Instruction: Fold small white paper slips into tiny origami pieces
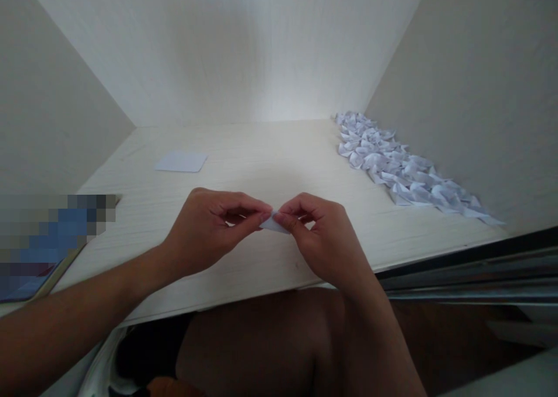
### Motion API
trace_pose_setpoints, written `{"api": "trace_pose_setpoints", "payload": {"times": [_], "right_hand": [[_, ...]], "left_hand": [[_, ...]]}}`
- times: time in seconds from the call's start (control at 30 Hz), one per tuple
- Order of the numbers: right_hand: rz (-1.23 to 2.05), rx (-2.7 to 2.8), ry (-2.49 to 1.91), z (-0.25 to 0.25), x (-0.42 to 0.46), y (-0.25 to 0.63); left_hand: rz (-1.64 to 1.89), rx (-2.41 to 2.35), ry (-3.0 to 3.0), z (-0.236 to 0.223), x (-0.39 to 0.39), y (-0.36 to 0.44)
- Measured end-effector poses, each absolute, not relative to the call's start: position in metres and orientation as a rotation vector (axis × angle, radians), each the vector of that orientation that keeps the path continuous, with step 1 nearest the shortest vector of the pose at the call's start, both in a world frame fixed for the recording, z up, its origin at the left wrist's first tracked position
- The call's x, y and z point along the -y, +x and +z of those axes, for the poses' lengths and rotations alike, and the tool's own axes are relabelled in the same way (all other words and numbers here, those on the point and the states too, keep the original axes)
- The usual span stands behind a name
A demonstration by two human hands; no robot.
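Between my two hands is a small folded piece of white paper (274, 225), held just above the table. My left hand (213, 225) pinches its left end between thumb and forefinger. At the other end, my right hand (317, 225) grips the paper the same way, and the fingertips of both hands almost meet. Most of the folds are hidden behind the fingers. A flat white stack of paper (182, 161) lies farther back on the left.
Many folded white paper pieces (383, 158) lie in rows along the right wall. The pale table (261, 147) is enclosed by walls at the back and sides. At the left edge stands a partly blurred object (56, 246). My legs are under the front edge.
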State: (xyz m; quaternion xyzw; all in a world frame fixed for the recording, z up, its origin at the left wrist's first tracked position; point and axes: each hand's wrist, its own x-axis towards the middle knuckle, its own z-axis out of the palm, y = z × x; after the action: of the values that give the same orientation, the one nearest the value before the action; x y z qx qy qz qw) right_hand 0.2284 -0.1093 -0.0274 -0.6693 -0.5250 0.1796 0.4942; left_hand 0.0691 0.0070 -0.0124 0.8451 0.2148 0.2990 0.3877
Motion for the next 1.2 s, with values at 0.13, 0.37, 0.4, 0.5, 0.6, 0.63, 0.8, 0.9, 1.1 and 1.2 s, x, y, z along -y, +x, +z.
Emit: {"api": "trace_pose_setpoints", "payload": {"times": [0.13, 0.37, 0.4, 0.5, 0.6, 0.63, 0.8, 0.9, 1.1, 1.2], "right_hand": [[0.372, 1.218, -1.641, -0.031, 0.105, 0.225], [0.362, 1.186, -1.651, -0.030, 0.102, 0.224], [0.361, 1.191, -1.652, -0.029, 0.102, 0.224], [0.350, 1.213, -1.659, -0.027, 0.102, 0.223], [0.343, 1.223, -1.674, -0.028, 0.101, 0.223], [0.340, 1.224, -1.681, -0.028, 0.100, 0.223], [0.321, 1.247, -1.677, -0.029, 0.099, 0.223], [0.330, 1.246, -1.659, -0.028, 0.099, 0.222], [0.327, 1.100, -1.654, -0.028, 0.098, 0.222], [0.356, 1.019, -1.598, -0.032, 0.097, 0.222]], "left_hand": [[0.678, -0.590, 1.934, -0.018, -0.011, 0.072], [0.637, -0.570, 1.820, -0.022, -0.010, 0.075], [0.652, -0.565, 1.829, -0.022, -0.009, 0.076], [0.689, -0.540, 1.861, -0.022, -0.009, 0.075], [0.710, -0.530, 1.876, -0.024, -0.010, 0.075], [0.708, -0.538, 1.876, -0.024, -0.011, 0.074], [0.695, -0.552, 1.854, -0.025, -0.012, 0.073], [0.715, -0.549, 1.838, -0.024, -0.012, 0.074], [0.639, -0.530, 1.619, -0.024, -0.013, 0.079], [0.594, -0.507, 1.520, -0.025, -0.014, 0.079]]}}
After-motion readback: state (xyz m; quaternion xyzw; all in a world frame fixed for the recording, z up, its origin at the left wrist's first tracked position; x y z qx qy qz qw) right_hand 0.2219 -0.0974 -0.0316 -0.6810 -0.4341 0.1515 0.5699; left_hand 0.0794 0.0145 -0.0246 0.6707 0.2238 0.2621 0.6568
